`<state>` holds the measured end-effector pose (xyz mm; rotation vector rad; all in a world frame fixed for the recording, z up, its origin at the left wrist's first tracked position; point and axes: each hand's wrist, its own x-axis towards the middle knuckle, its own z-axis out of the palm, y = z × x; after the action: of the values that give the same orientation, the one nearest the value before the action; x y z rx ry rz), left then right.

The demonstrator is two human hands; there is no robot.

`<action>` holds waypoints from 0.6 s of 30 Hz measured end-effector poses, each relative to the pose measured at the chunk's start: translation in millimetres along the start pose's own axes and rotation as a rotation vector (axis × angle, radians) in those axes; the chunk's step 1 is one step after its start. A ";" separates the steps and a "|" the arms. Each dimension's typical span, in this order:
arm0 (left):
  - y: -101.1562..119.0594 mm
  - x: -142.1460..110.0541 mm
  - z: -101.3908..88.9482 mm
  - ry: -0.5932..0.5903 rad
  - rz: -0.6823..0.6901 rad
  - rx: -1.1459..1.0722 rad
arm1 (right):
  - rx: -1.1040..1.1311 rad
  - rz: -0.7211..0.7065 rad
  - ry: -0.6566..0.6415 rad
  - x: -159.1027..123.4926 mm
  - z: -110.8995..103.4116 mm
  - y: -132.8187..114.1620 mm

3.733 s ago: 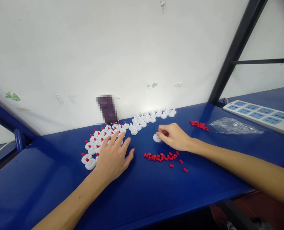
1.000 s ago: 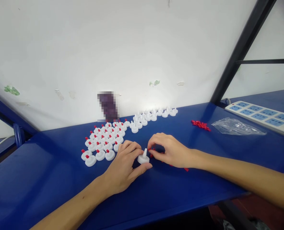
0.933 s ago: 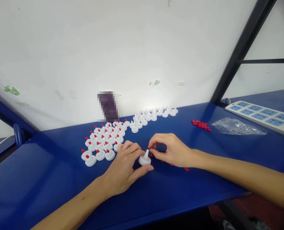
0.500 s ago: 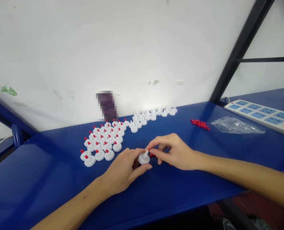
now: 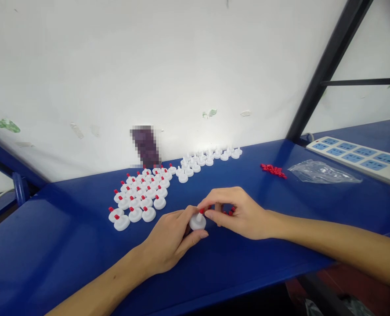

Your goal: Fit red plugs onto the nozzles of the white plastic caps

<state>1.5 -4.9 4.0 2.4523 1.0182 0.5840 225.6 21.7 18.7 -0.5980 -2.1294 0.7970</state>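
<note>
My left hand (image 5: 168,239) pinches a white plastic cap (image 5: 197,223) with a nozzle, holding it just above the blue table (image 5: 66,263). A small red tip (image 5: 201,211) sits on the nozzle, and the thumb and forefinger of my right hand (image 5: 237,213) are closed on it. Loose red tips (image 5: 229,213) lie under my right hand, mostly hidden. To the left stand several white caps with red tips (image 5: 139,197) in rows. Behind them are several plain white caps (image 5: 204,159) near the wall.
A second small heap of red tips (image 5: 273,170) and a clear plastic bag (image 5: 323,172) lie at the right. A white and blue power strip (image 5: 359,158) lies at the far right. A black slanted post (image 5: 323,70) rises behind it.
My left hand left the rows of capped pieces and took a white cap from my right hand. My right hand picked a red tip and brought it onto the nozzle.
</note>
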 end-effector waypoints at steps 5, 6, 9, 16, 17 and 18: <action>6.4 2.5 2.7 0.031 -0.049 -0.132 | -0.069 -0.092 -0.038 -0.7 3.1 1.7; 8.7 3.3 3.7 0.031 -0.075 -0.177 | -0.084 -0.082 -0.036 -0.7 4.5 2.0; 15.2 5.5 6.6 0.020 -0.111 -0.266 | -0.118 -0.049 -0.022 -0.5 8.1 3.5; 19.7 4.7 8.4 0.005 -0.052 -0.185 | -0.211 -0.041 -0.110 0.4 4.5 9.0; 19.3 4.2 8.2 0.004 -0.062 -0.163 | -0.221 -0.030 -0.129 0.6 3.4 9.3; 18.5 4.0 8.1 0.005 -0.074 -0.135 | -0.232 -0.018 -0.143 0.8 2.4 9.3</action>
<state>18.6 -15.7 7.8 2.2874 1.0313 0.6137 224.7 27.8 11.4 -0.6570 -2.3752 0.6016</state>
